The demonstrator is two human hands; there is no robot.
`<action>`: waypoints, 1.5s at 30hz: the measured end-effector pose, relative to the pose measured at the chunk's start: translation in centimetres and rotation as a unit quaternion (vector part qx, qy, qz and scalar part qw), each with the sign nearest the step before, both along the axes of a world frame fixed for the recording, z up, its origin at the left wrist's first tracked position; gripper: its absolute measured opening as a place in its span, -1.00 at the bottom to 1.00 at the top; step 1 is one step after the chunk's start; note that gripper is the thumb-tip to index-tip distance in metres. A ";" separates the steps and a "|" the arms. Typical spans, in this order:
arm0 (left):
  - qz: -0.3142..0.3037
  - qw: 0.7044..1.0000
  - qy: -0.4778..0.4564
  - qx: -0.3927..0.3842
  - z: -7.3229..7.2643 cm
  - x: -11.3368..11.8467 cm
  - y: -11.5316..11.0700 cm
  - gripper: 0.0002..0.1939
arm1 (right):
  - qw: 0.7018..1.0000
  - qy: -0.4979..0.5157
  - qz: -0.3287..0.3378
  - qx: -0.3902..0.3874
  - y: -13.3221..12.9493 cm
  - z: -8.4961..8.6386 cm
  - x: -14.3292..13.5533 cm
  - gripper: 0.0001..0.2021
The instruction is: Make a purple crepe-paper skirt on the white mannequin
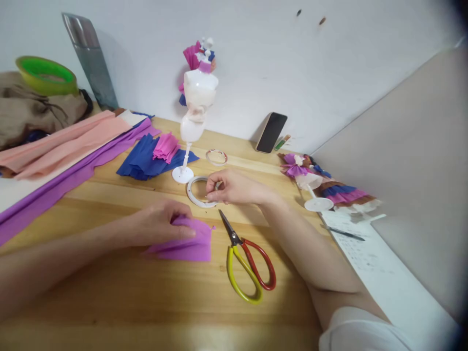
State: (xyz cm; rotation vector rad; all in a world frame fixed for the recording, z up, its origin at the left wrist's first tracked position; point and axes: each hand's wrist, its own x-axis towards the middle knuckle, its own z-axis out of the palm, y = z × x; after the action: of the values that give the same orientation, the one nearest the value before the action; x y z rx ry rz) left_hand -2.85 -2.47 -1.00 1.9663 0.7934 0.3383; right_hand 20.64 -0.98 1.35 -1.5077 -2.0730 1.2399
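Note:
My left hand [166, 225] pinches a piece of purple crepe paper [197, 243] between thumb and fingers, low over the table. At the white tape roll [192, 192], my right hand [228, 186] has its thumb and fingertips pressed together over the ring's right side; whether they grip the tape is hidden. Scissors [252, 268] with one yellow and one red handle lie between my forearms, blades pointing away from me. Just behind the tape stands a small white dress form [200, 95] on a round base, with pale wrapping about its waist.
Blue crepe paper [141, 158] and a pink pleated piece [166, 147] lie left of the stand. Longer purple strips [87, 170] stretch along the left. A phone [271, 132] leans on the wall. Dressed figures [347, 192] and a pen [345, 233] are at right; a bottle [91, 63] stands back left.

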 end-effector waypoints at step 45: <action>0.168 0.973 -0.158 -0.023 -2.9 1.0 2.6 -0.88 | 0.957 -0.172 0.185 0.143 0.0 -0.9 -0.4 -0.89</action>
State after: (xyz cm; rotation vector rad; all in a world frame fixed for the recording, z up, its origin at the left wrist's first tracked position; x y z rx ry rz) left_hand -1.89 0.10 -3.91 1.6736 0.9135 0.8045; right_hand 20.20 -0.99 0.43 -1.3137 -2.7224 0.7662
